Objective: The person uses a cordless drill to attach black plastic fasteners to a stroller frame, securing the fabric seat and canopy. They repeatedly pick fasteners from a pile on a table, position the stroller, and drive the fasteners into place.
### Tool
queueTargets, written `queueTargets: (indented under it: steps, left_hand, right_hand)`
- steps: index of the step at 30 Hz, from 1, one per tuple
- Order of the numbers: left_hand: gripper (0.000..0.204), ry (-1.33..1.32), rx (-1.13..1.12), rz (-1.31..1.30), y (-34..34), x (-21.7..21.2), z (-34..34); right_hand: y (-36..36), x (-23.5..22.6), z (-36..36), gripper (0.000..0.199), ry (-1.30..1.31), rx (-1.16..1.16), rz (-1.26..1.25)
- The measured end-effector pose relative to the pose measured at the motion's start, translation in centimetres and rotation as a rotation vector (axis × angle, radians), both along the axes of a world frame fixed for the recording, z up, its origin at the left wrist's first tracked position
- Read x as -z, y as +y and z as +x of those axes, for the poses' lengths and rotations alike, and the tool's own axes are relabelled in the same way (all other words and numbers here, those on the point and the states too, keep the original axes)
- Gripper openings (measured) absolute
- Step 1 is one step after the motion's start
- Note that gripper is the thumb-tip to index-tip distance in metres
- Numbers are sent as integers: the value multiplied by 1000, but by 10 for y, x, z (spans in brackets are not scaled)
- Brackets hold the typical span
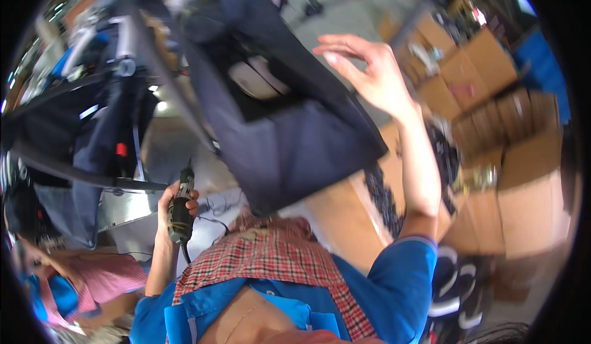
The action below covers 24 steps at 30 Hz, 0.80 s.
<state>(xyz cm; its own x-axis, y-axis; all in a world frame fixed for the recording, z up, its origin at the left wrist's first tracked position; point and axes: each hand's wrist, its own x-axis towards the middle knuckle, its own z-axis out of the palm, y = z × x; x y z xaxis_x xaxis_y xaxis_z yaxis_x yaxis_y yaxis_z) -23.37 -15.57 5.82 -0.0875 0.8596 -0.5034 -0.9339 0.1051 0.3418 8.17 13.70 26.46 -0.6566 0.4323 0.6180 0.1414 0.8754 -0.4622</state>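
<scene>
My left hand (164, 207) is wrapped round a dark corded electric screwdriver (179, 213). Its thin tip points up and away from me, and the cord hangs from the lower end. At the right, my right hand (378, 76) is raised with its fingers stretched out and the thumb apart. It holds nothing that I can see. Beside it, a large dark navy fabric piece (295, 153) hangs tilted in front of me, apparently part of a stroller. A pale rounded part (258, 78) shows in its dark opening. I cannot tell whether my fingertips touch the fabric.
Dark frame bars (166, 76) and a second dark fabric piece (80, 153) stand at the left. Cardboard boxes (529, 202) are stacked at the right, with black parts (385, 202) in a nearer one. A co-worker's checked apron (111, 276) shows at lower left.
</scene>
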Motion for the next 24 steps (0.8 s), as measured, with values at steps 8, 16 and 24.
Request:
queueTargets:
  steps: [8, 16, 24]
  left_hand:
    - [47, 151, 561, -412, 30, 69, 141]
    - [86, 367, 1001, -30, 105, 6, 277]
    - [91, 543, 1219, -2, 129, -14, 349]
  right_hand:
    - [-19, 192, 282, 18, -417, 579, -445]
    - [-78, 376, 412, 9, -494, 999, -344]
    - [-70, 405, 415, 4, -427, 995, -66]
